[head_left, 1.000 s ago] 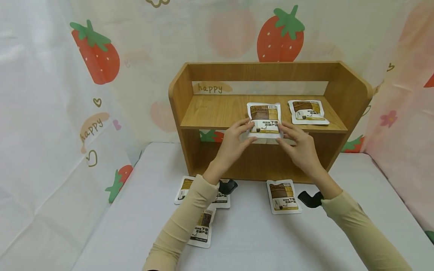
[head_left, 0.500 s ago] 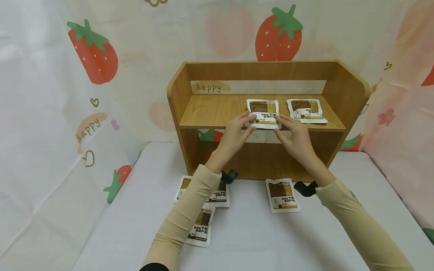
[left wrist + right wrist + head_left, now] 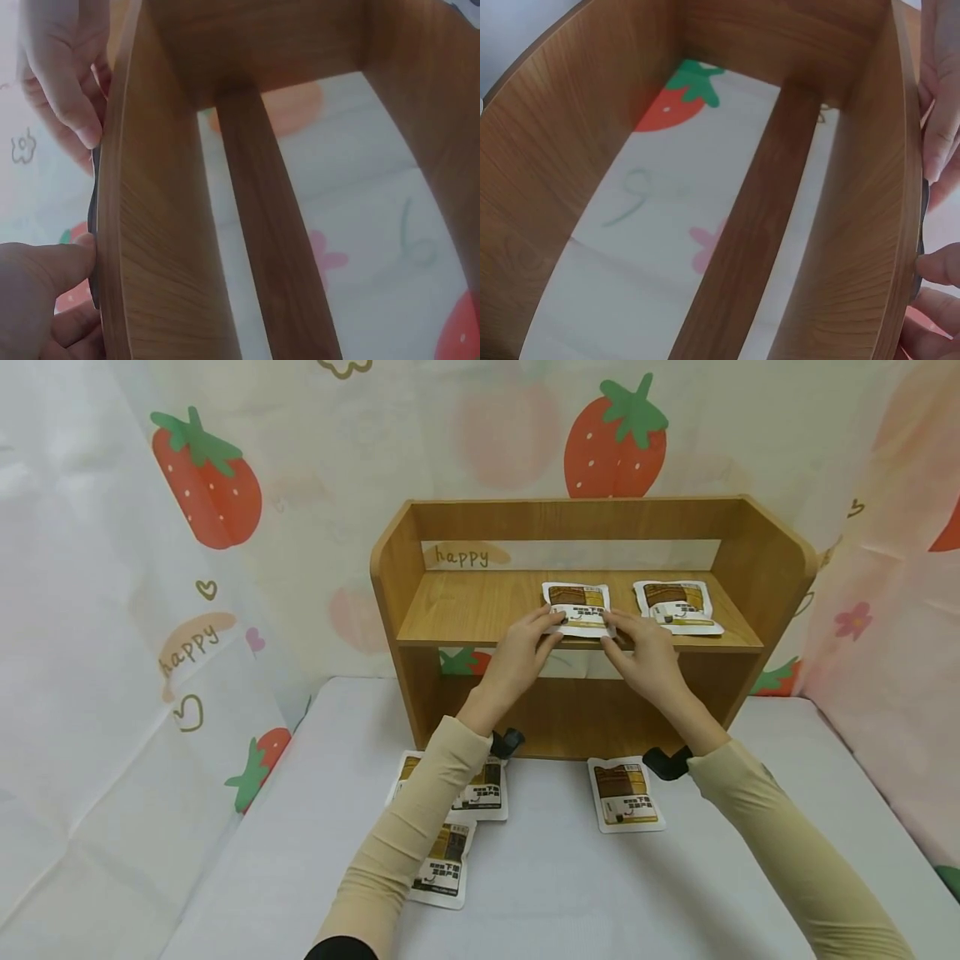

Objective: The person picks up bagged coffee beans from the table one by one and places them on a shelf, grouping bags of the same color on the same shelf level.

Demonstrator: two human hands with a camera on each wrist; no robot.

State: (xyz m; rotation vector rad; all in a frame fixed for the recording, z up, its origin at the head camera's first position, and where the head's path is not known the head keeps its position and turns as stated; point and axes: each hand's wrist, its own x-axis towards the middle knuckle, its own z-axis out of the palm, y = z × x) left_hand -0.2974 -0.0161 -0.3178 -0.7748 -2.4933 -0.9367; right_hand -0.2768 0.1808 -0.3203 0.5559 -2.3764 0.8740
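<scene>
A flat white-edged food pouch (image 3: 576, 610) with a brown and yellow label lies on the upper shelf, close to its front edge. My left hand (image 3: 513, 656) holds the pouch by its left side, and my right hand (image 3: 647, 662) holds the right side. Fingers rest on the label, with the thumbs at the near edge. A similar pouch (image 3: 678, 607) lies to the right on the same shelf. Both wrist views look into the lower compartment; there only a thin dark edge of the held pouch (image 3: 93, 206) shows between fingertips at the board's edge.
The wooden two-tier shelf (image 3: 468, 602) has raised side walls and a back rail. On the white table (image 3: 547, 893), one pouch (image 3: 626, 795) lies right of centre. Several more, including a lower pouch (image 3: 441, 868), lie partly under my left forearm.
Both hands have brought the pouch down and back from above the shelf's front edge until it lies on the upper board. The other pouches stay where they were.
</scene>
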